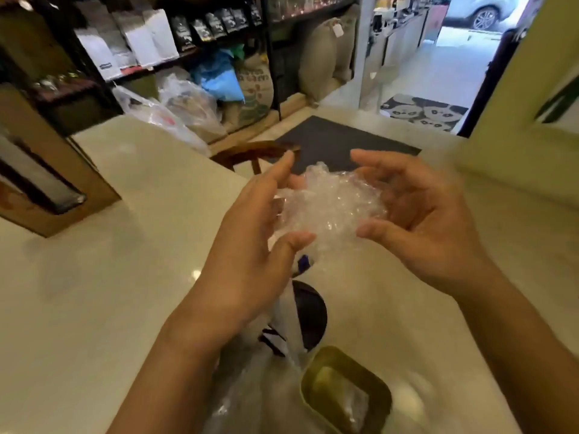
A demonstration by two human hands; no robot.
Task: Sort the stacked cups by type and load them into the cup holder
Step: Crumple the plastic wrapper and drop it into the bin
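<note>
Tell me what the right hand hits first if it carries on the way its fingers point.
The crumpled clear plastic. The right hand has its fingers pointing left, curled round that wad. Past the wad comes the left hand, though the depth between the two hands is unclear.
</note>
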